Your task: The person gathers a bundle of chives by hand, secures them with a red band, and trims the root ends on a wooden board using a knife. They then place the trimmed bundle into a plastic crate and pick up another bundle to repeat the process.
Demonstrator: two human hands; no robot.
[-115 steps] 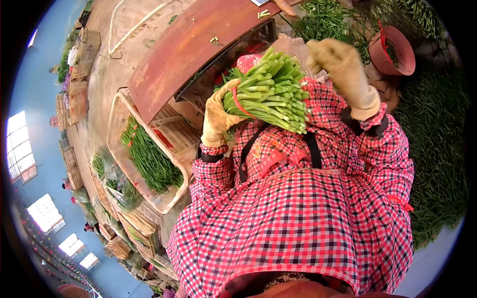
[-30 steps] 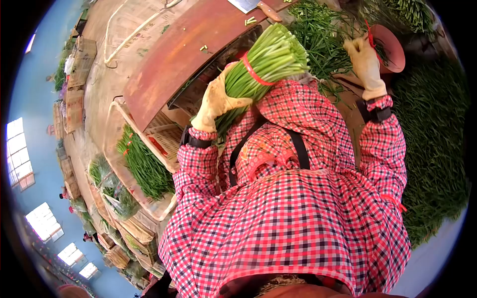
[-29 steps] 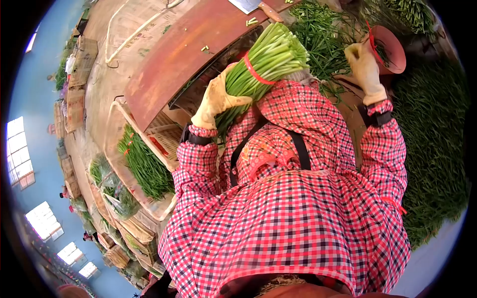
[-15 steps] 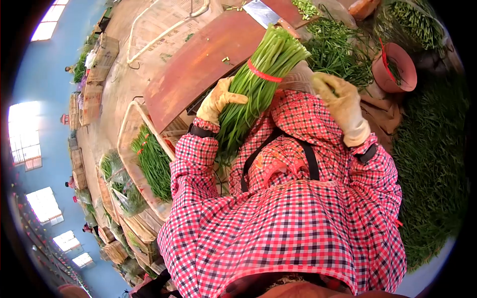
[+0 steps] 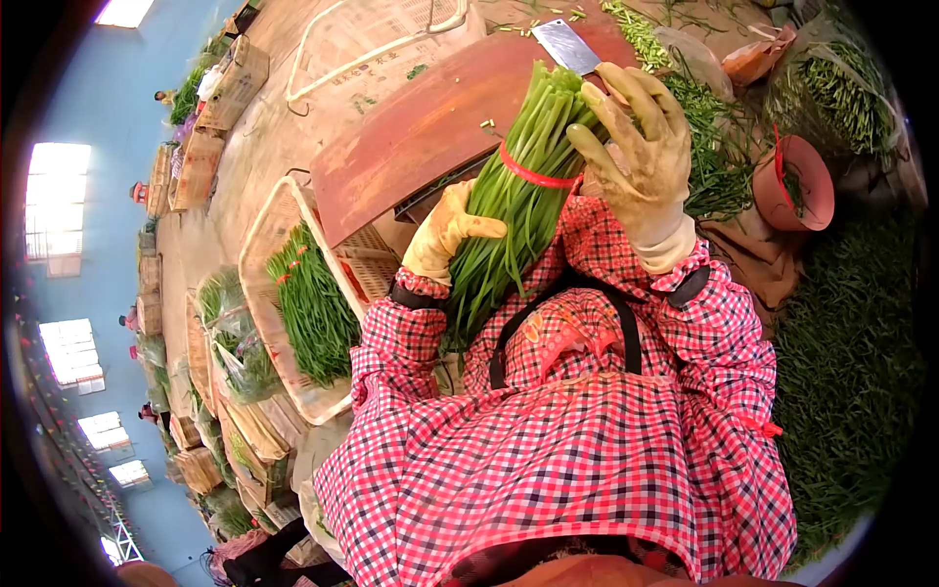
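Note:
My left hand [image 5: 447,235], in a pale work glove, is wrapped round a bunch of green chives [image 5: 516,220]. A red band [image 5: 531,173] circles the bunch below its pale stem ends, which point up and away from me. The leaves hang down toward my lap. My right hand [image 5: 636,161], also gloved, is open with fingers spread beside the stem ends, its fingertips overlapping their edge in this view. Just beyond the stems, a cleaver [image 5: 567,46] lies on the reddish-brown board [image 5: 421,122], its handle hidden behind the bunch and my right hand.
To the left, a plastic crate [image 5: 256,259] holds banded bunches of chives [image 5: 311,308]. Loose greens [image 5: 719,147] lie beyond my right hand, near a pink tub [image 5: 794,186]. A large heap of greens [image 5: 851,382] fills the right side. Bagged greens [image 5: 846,93] stand at the back right.
My right hand has moved left and up to the stem ends, and its curled fingers have spread. My left hand keeps hold of the chives. The view has shifted slightly.

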